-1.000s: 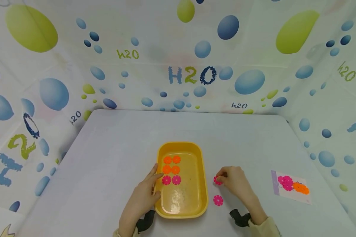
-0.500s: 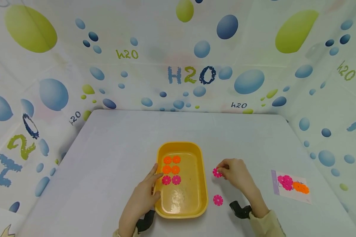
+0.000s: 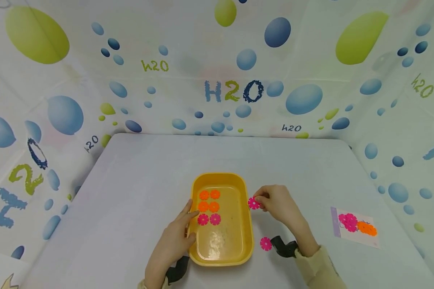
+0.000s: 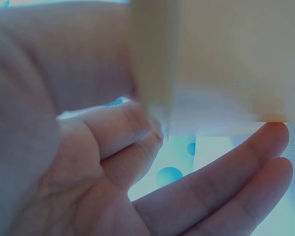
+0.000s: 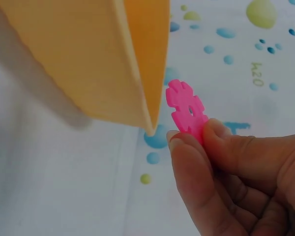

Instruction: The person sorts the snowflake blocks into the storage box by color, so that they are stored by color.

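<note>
In the head view, my left hand (image 3: 173, 237) holds the left rim of a yellow tray (image 3: 248, 224), some fingertips over the edge and others along the outer wall. The left wrist view shows the tray wall (image 4: 236, 64) blurred and close. Between thumb and forefinger, my right hand (image 3: 280, 204) pinches a pink notched interlocking disc (image 5: 187, 108) by its edge, just right of the tray rim. Inside the tray, several orange discs (image 3: 204, 195) lie in two columns, with two pink discs (image 3: 215, 219) below them. Another pink disc (image 3: 265, 243) lies on the table right of the tray.
A card (image 3: 358, 228) picturing a pink and an orange disc shape lies at the far right on the white table (image 3: 159, 168). Bubble-patterned cloth (image 3: 188, 72) surrounds the table. A black wrist mount (image 3: 285, 247) hangs near the loose pink disc.
My right hand has lifted the pink disc off the table and carried it forward and left to the tray's right rim. The left hand and the tray have stayed put.
</note>
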`<state>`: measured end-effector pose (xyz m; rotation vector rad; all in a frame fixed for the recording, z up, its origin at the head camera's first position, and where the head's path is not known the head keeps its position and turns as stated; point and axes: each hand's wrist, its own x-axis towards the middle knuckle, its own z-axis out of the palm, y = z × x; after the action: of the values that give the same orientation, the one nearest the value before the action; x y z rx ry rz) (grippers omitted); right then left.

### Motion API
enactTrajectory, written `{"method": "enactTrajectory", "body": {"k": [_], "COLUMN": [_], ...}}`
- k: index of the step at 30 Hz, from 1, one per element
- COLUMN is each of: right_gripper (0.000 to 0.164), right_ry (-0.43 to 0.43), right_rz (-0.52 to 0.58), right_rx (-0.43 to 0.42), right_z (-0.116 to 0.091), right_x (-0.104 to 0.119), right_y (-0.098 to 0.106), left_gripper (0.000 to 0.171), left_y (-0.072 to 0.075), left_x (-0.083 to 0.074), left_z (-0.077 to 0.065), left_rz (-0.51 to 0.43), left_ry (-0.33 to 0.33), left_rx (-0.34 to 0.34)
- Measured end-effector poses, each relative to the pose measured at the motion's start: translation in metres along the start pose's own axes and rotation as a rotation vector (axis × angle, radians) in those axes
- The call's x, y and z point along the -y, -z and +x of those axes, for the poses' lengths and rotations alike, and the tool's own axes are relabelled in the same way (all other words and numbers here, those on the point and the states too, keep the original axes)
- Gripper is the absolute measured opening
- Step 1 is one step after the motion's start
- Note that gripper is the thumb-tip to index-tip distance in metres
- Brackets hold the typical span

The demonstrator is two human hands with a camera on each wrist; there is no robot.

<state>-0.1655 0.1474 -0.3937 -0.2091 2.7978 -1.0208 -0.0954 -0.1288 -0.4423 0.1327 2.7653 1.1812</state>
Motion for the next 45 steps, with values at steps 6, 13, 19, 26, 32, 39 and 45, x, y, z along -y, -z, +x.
{"method": "enactTrajectory", "body": {"k": [6,13,19,26,32,39,45], "right_gripper": [0.008,0.008,0.009,0.009,0.009,0.011,0.010], "right_ry": [-0.013,-0.001,0.036,0.052,0.119,0.183,0.249], "right_rz": [0.022,0.048,0.046,0.064,0.025,0.010,-0.053], "right_rx": [0.034,0.084,0.121,0.171,0.221,0.266,0.269], "right_z": [0.006,0.012,0.016,0.020,0.022,0.024,0.025], "right_x": [0.012,0.025,0.034,0.044,0.054,0.062,0.068], "right_y": [-0.003,-0.009,-0.015,-0.028,-0.040,-0.053,-0.066], "left_gripper": [0.055,0.054,0.053,0.054,0.053,0.052,0.052], "left_y": [0.000,0.001,0.001,0.001,0.000,0.000,0.001], "left_x": [0.001,-0.002,-0.004,-0.004,-0.001,0.002,0.002], "left_z": [0.001,0.000,0.000,-0.001,-0.001,-0.001,-0.001], "left_rz": [-0.001,0.000,0.000,0.001,0.005,0.039,0.044], "left_ry": [0.008,0.010,0.014,0.007,-0.008,-0.046,-0.065], "left_rx": [0.002,0.013,0.014,0.012,0.007,-0.014,-0.022]}}
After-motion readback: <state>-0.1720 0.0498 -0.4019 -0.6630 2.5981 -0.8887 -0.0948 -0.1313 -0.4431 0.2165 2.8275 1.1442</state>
